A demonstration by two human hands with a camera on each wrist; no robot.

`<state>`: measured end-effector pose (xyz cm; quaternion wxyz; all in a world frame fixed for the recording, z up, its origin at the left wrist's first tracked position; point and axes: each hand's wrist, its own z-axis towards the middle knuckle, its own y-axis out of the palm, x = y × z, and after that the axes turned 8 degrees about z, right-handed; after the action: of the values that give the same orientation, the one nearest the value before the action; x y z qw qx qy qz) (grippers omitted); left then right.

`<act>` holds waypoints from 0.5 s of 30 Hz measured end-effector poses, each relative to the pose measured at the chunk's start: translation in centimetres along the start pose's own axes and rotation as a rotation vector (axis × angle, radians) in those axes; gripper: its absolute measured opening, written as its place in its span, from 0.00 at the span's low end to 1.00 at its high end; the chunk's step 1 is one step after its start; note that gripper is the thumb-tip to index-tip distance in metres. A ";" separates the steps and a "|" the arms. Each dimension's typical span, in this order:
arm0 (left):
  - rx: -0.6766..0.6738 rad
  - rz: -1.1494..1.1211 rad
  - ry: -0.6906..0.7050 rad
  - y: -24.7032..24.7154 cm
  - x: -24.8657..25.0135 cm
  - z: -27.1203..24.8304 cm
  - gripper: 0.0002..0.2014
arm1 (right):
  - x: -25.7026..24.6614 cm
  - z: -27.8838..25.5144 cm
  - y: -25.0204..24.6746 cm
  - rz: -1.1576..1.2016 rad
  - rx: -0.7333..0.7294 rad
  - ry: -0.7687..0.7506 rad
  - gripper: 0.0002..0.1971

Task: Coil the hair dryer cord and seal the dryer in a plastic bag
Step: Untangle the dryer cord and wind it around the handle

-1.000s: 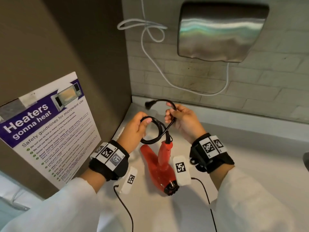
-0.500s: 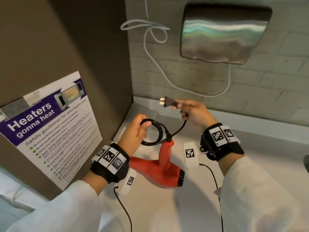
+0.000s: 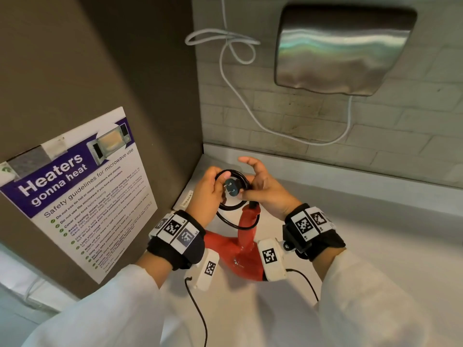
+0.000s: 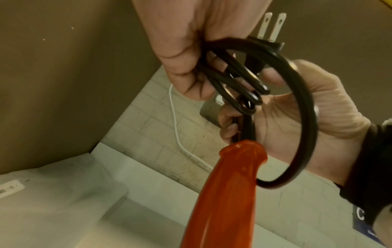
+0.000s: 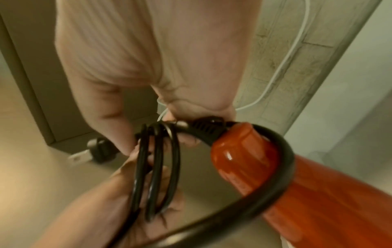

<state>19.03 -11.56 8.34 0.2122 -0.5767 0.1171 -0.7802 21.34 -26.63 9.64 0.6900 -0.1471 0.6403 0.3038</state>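
Far left: microwave safety poster [image 3: 75, 191] taped to a brown side panel [image 3: 112, 71], reading "Heaters gonna heat". Just right of it, near the corner of the white tabletop [image 3: 375, 246], a flat clear plastic bag [image 3: 186, 196] with a barcode label, lying under the hands.

Left hand [image 3: 206, 196] raised above the tabletop, fingers [image 4: 186, 70] and thumb curled around several loops of the black cord [image 3: 231, 222], gripping the coil. One wider loop hanging down and passing around the end of the red handle. Two-prong plug [image 3: 231, 189] sitting at the centre of the coil, prongs bare and pointing toward the head camera.

Red hair dryer [image 3: 240, 249] below and between the wrists, handle pointing up toward the coil, body low near the tabletop; contact with the surface hidden by the wrist cameras.

Right hand [image 3: 265, 189] touching the coil from the right, thumb and lower fingers [image 4: 273, 78] pinching the plug body, index finger lifted and extended above.

Further right and higher, on the tiled wall [image 3: 375, 136]: a looped white cable [image 3: 225, 61] running to a steel hand dryer [image 3: 340, 48].
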 end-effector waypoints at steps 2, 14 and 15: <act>-0.012 0.002 -0.012 0.0 -0.2 0.0 0.07 | -0.2 0.1 0.5 -0.184 0.035 -0.088 0.25; -0.035 0.034 0.030 0.3 0.0 -0.2 0.09 | -5.2 -0.1 0.4 -0.078 0.207 -0.394 0.06; -0.040 0.042 0.032 0.5 0.0 -0.2 0.09 | -5.3 -0.1 0.6 -0.073 0.203 -0.384 0.06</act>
<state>18.95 -11.98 8.06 0.2151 -0.5657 0.1484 -0.7821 20.87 -27.46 14.94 0.8210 -0.0392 0.5190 0.2349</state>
